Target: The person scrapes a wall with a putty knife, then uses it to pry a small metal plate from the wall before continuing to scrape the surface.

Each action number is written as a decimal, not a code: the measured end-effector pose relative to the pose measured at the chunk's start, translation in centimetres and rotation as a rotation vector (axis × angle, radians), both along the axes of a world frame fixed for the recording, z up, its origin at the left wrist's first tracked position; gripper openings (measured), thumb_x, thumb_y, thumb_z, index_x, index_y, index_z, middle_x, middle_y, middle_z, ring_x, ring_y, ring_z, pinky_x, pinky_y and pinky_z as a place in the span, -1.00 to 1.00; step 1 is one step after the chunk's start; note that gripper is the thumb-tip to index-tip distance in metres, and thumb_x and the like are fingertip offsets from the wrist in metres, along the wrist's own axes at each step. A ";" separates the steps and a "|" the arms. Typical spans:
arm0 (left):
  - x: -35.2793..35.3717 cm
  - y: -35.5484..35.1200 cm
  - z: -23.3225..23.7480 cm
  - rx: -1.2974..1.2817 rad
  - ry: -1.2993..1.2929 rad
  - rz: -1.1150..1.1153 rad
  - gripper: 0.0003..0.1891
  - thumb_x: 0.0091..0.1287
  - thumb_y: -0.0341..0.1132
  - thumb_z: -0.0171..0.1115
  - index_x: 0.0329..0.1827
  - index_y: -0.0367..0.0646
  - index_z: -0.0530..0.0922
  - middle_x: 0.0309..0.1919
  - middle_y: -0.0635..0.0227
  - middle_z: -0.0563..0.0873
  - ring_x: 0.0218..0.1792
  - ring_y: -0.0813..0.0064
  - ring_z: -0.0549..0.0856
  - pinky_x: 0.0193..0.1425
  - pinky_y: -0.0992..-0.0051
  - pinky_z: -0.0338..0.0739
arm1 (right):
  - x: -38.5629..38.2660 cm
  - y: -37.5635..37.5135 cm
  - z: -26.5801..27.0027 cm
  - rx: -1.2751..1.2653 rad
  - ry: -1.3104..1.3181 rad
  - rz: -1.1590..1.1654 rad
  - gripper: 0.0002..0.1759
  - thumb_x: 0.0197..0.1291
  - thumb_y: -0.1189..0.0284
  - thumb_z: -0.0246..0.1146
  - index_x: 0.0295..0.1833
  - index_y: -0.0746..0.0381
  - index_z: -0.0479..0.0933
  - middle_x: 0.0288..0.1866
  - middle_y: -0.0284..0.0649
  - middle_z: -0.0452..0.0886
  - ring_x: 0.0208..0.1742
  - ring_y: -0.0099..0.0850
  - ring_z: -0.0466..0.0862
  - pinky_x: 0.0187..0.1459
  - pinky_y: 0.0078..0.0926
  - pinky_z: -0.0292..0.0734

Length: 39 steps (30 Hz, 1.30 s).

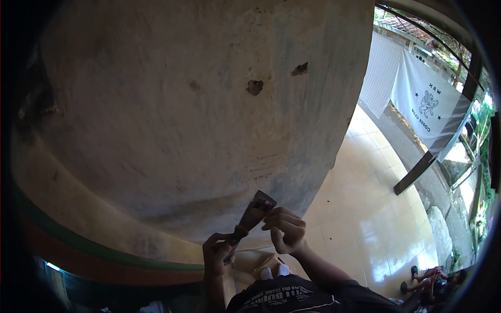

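A putty knife (254, 213) slants up and to the right in front of me, its wide flat blade at the top with a small reddish mark near the end. My left hand (215, 254) is wrapped round its handle at the lower end. Beside the blade's right edge is my right hand (287, 229), fingers loosely bent and thumb apart from them, its fingertips right at the blade. Behind the tool rises a stained plaster wall (156, 115) with two chipped holes (254, 87) and faint handwriting below them.
A glossy tiled floor (360, 208) runs along the wall's right side. Past it, a white banner (425, 99) hangs by a dark post (415, 173). At the lower right sits another person (436, 284). A green-edged ledge (104, 250) curves along the lower left.
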<state>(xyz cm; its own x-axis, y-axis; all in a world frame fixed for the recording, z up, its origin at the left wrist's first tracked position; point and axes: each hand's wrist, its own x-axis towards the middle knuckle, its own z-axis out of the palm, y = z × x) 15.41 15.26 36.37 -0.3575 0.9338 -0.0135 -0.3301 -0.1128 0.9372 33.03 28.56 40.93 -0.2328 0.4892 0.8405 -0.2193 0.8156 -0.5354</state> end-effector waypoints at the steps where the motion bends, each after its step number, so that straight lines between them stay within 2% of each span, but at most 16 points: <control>1: 0.2 -0.3 0.3 -0.003 -0.008 0.002 -0.65 0.21 -0.24 0.34 -0.11 -0.32 0.49 -0.50 0.29 0.60 -0.72 0.65 0.42 -0.69 0.65 0.19 | 0.3 -0.4 -0.1 -0.003 -0.008 0.002 -0.92 -0.02 0.61 0.15 -0.48 0.34 0.55 -0.48 -0.13 0.59 -0.38 -0.21 0.64 -0.32 -0.38 0.54; 4: 1.4 -0.2 3.3 0.187 0.084 0.243 -0.54 0.13 -0.15 0.42 -0.08 -0.27 0.44 -0.56 0.39 0.51 -0.72 0.61 0.45 -0.76 0.65 0.17 | 0.6 -1.9 -0.4 0.012 0.123 0.019 -0.73 0.10 0.55 0.10 -0.65 0.30 0.40 -0.68 -0.26 0.44 -0.65 -0.37 0.44 -0.55 -0.44 0.33; 10: 3.1 3.4 12.5 0.490 0.390 0.505 -0.59 0.21 -0.24 0.35 -0.01 -0.31 0.46 -0.50 0.37 0.55 -0.64 0.66 0.48 -0.71 0.70 0.18 | 1.2 -4.9 -4.6 -0.154 -0.259 0.224 -0.86 0.00 0.59 0.19 -0.56 0.29 0.43 -0.67 -0.16 0.41 -0.63 -0.20 0.47 -0.53 -0.33 0.35; 12: 2.9 4.0 13.9 0.586 0.667 0.495 -0.63 0.26 -0.47 0.26 0.11 -0.42 0.48 -0.43 0.22 0.68 -0.56 0.65 0.57 -0.46 0.68 0.45 | 1.9 -5.2 -7.2 -0.239 -0.493 0.266 -0.85 0.04 0.54 0.23 -0.53 0.29 0.46 -0.63 -0.12 0.48 -0.57 -0.13 0.54 -0.48 -0.24 0.41; 19: 5.0 5.6 15.9 0.759 1.094 0.573 -0.60 0.16 -0.62 0.23 0.11 -0.49 0.49 -0.25 0.01 0.71 -0.45 0.56 0.64 -0.38 0.62 0.51 | 5.8 -5.2 -11.9 -0.396 -0.713 0.149 -0.76 0.10 0.45 0.25 -0.55 0.31 0.44 -0.63 -0.07 0.46 -0.59 -0.12 0.52 -0.50 -0.28 0.39; 23: 6.2 6.4 16.1 0.801 1.100 0.638 -0.61 0.17 -0.63 0.22 0.11 -0.51 0.47 -0.30 0.08 0.70 -0.48 0.58 0.62 -0.40 0.66 0.48 | 7.0 -3.6 -17.4 -0.580 -0.894 0.088 -0.70 0.19 0.33 0.21 -0.50 0.32 0.51 -0.57 -0.01 0.55 -0.54 -0.07 0.57 -0.45 -0.22 0.43; 24: 6.2 6.2 16.0 0.802 1.096 0.637 -0.61 0.17 -0.63 0.22 0.11 -0.51 0.47 -0.30 0.08 0.70 -0.48 0.58 0.62 -0.40 0.66 0.48 | 7.3 -3.0 -20.0 -0.642 -1.053 0.080 -0.63 0.17 0.14 0.20 -0.39 0.25 0.57 -0.44 -0.02 0.64 -0.39 -0.08 0.65 -0.32 -0.19 0.54; 25: 6.2 6.0 15.8 0.750 1.016 0.566 -0.63 0.25 -0.58 0.17 0.13 -0.47 0.44 -0.30 0.16 0.67 -0.51 0.67 0.58 -0.45 0.71 0.44 | 7.8 -2.9 -21.7 -0.645 -1.055 0.079 -0.63 0.17 0.14 0.20 -0.39 0.25 0.57 -0.44 -0.02 0.64 -0.39 -0.08 0.65 -0.32 -0.19 0.54; 27: 6.1 5.9 15.6 0.697 0.936 0.497 -0.66 0.32 -0.54 0.13 0.15 -0.44 0.41 -0.30 0.24 0.65 -0.53 0.75 0.53 -0.51 0.76 0.40 | 9.1 -3.2 -25.1 -0.653 -1.412 0.077 -0.58 0.17 0.07 0.20 -0.27 0.24 0.61 -0.33 0.02 0.67 -0.28 0.00 0.66 -0.23 -0.18 0.55; 29: 6.0 6.2 15.6 0.705 0.613 0.385 -0.65 0.33 -0.51 0.14 0.16 -0.40 0.41 -0.39 0.36 0.60 -0.64 0.83 0.38 -0.63 0.81 0.22 | 11.2 -4.1 -31.5 -0.727 -1.435 0.135 -0.51 0.12 -0.02 0.21 -0.18 0.22 0.61 -0.27 0.02 0.68 -0.20 0.00 0.66 -0.13 -0.15 0.55; 31: 6.3 6.5 15.0 0.659 0.623 0.437 -0.64 0.31 -0.48 0.18 0.15 -0.41 0.42 -0.38 0.34 0.62 -0.59 0.78 0.46 -0.54 0.77 0.34 | 13.6 -5.8 -36.5 -0.823 -1.408 0.136 -0.47 0.10 -0.05 0.21 -0.15 0.24 0.60 -0.24 0.00 0.69 -0.16 -0.05 0.67 -0.07 -0.19 0.54; 33: 6.4 7.4 15.0 0.853 1.075 0.588 -0.66 0.25 -0.55 0.21 0.08 -0.49 0.47 -0.21 0.04 0.71 -0.36 0.61 0.69 -0.31 0.72 0.52 | 16.3 -7.9 -41.5 -1.075 -1.379 0.131 -0.39 0.06 -0.10 0.23 -0.06 0.24 0.59 -0.23 0.02 0.69 -0.14 -0.08 0.67 -0.04 -0.21 0.53; 34: 6.1 7.4 14.8 0.848 1.122 0.601 -0.66 0.24 -0.55 0.22 0.07 -0.48 0.48 -0.21 0.05 0.71 -0.41 0.66 0.66 -0.36 0.74 0.49 | 17.8 -8.8 -42.7 -1.136 -1.445 0.130 -0.38 0.04 -0.11 0.24 -0.07 0.25 0.60 -0.25 0.01 0.69 -0.17 -0.09 0.68 -0.07 -0.23 0.54; 35: 5.2 6.9 14.9 0.855 1.120 0.607 -0.66 0.24 -0.55 0.22 0.07 -0.48 0.48 -0.21 0.05 0.71 -0.41 0.66 0.66 -0.36 0.74 0.49 | 19.3 -9.6 -43.9 -1.194 -1.509 0.127 -0.37 0.02 -0.11 0.25 -0.08 0.26 0.62 -0.26 0.01 0.69 -0.20 -0.10 0.69 -0.09 -0.24 0.55; 37: 3.4 5.7 14.8 0.723 0.912 0.302 -0.67 0.23 -0.56 0.23 0.07 -0.46 0.49 -0.22 0.07 0.71 -0.40 0.61 0.68 -0.33 0.70 0.53 | 23.0 -11.5 -48.3 -1.254 -1.520 0.093 -0.41 0.01 -0.07 0.25 -0.15 0.27 0.65 -0.28 0.01 0.70 -0.23 -0.12 0.70 -0.12 -0.23 0.56; 39: 3.2 6.1 14.0 0.743 0.864 0.367 -0.65 0.22 -0.56 0.24 0.08 -0.45 0.49 -0.26 0.10 0.72 -0.40 0.62 0.68 -0.32 0.69 0.53 | 24.1 -13.0 -47.7 -1.310 -1.500 -0.120 -0.50 0.02 0.01 0.23 -0.24 0.27 0.67 -0.28 -0.01 0.70 -0.22 -0.14 0.70 -0.11 -0.22 0.55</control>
